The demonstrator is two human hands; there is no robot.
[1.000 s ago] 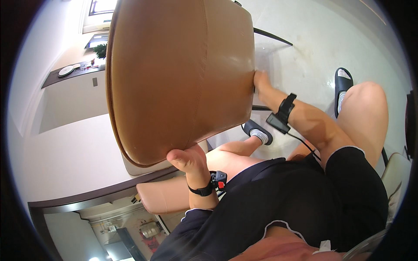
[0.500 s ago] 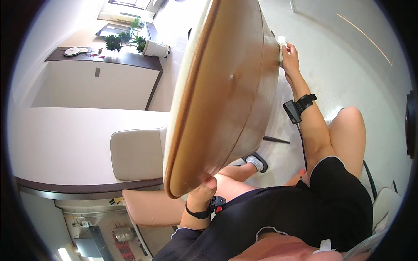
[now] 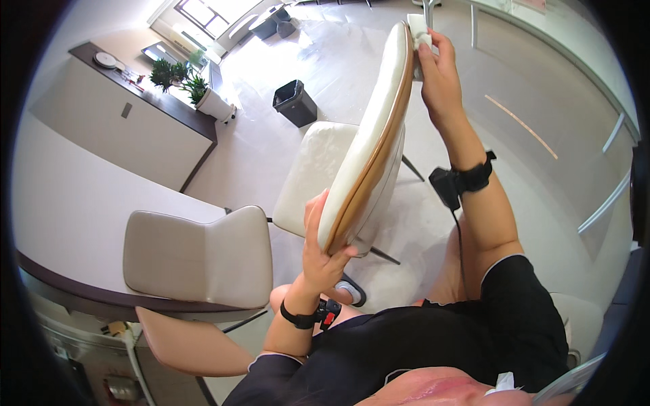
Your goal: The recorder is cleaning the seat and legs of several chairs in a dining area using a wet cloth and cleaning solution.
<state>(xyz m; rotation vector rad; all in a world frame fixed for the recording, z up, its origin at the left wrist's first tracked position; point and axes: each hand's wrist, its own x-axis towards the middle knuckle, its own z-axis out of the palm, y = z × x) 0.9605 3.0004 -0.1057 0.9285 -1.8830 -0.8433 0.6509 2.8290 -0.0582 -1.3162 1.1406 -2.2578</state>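
A chair's backrest, cream on the front and tan on the back, stands nearly edge-on before me (image 3: 365,145). Beyond it shows its cream seat (image 3: 315,166). My left hand (image 3: 321,247) grips the near end of the backrest, with fingers over the cream side and the thumb by the tan side. At the far end, my right hand (image 3: 441,78) is closed on a small white pad (image 3: 418,27), held against the backrest's edge. Whether the pad is a folded cloth or a sponge, I cannot tell. Both wrists wear black straps with small devices.
A grey chair (image 3: 196,257) stands at the left against a long white table (image 3: 101,183), with a peach chair (image 3: 193,342) nearer to me. Farther off are a black bin (image 3: 295,103), a potted plant (image 3: 213,105) and a dark-topped cabinet (image 3: 122,111).
The backrest has turned from its broad tan back to nearly edge-on, baring the cream front and seat. My right hand has moved farther away along its edge; my left fingers now show on the cream side.
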